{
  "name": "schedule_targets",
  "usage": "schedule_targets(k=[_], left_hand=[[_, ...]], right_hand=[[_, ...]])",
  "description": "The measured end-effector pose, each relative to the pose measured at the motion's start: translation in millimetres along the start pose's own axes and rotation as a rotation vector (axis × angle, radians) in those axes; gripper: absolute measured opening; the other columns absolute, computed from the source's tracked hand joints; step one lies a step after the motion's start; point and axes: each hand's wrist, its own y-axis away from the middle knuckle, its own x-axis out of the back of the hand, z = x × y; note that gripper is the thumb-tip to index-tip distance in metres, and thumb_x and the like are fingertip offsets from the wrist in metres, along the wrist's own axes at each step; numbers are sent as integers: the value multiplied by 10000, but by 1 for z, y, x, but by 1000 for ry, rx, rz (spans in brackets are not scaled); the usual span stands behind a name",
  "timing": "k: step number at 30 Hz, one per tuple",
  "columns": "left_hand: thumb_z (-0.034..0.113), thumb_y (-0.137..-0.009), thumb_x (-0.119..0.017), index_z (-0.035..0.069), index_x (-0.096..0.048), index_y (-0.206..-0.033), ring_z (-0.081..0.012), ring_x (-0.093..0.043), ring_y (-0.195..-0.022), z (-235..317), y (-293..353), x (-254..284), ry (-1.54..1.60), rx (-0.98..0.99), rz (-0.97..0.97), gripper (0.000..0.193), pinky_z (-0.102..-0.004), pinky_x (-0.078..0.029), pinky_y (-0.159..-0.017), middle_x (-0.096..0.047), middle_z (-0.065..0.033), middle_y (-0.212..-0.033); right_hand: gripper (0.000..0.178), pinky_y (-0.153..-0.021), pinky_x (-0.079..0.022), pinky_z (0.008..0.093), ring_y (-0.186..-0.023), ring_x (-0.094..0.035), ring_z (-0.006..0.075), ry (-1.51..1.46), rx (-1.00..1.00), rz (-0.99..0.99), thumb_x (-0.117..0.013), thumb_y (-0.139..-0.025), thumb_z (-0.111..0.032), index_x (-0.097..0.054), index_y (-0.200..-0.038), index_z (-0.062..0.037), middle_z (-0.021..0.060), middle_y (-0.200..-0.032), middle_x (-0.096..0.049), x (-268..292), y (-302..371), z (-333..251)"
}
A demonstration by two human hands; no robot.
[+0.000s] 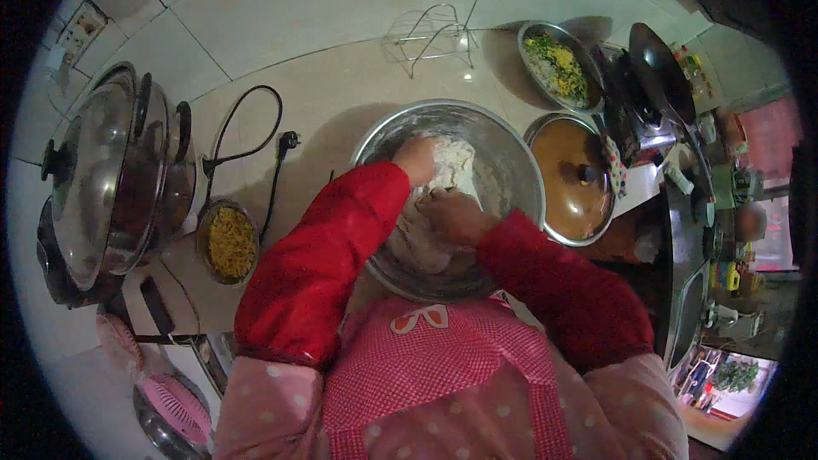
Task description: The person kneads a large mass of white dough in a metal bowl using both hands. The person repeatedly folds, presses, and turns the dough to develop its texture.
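A large steel mixing bowl [535, 183] stands on the counter before me. Inside it lies soft pale dough [417, 243], with a floury white part [453, 166] toward the far side. My left hand [415, 160] is down in the bowl, closed against the floury part, its fingertips hidden. Nearer me and to the right, my right hand [460, 218] presses on the dough with curled fingers. Smears of flour coat the bowl's inner wall. Red sleeve covers are on both forearms.
Right of the bowl sit a lidded pan [573, 179] and a dish of chopped greens and yellow bits [558, 68]. A wire rack [436, 41] stands behind. At left are a big lidded pot [98, 179], a bowl of yellow food [232, 243] and a black plug cord [278, 162].
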Motion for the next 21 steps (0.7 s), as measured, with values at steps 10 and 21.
schedule_targets(k=[10, 21], left_hand=[[94, -719, -608, 140, -601, -1152, -363, -435, -1144, 124, 143, 55, -340, -498, -36, 436, -466, -398, -973, -497, -124, -1208], [396, -615, -798, 41, -179, -1463, -595, -11, -1324, 114, 142, 31, -326, 134, -275, 1107, -615, -149, -1083, 6, -297, -1495]], right_hand=[[608, -1026, -355, 460, -1247, -423, 370, -199, 185, 371, -577, -848, -423, -435, -1346, -106, 198, -1396, -394, 56, 53, 41], [642, -982, -270, 663, -1248, -350, 448, 230, 96, 439, -570, -788, -387, -422, -1345, -103, 229, -1427, -292, -20, 80, -22]])
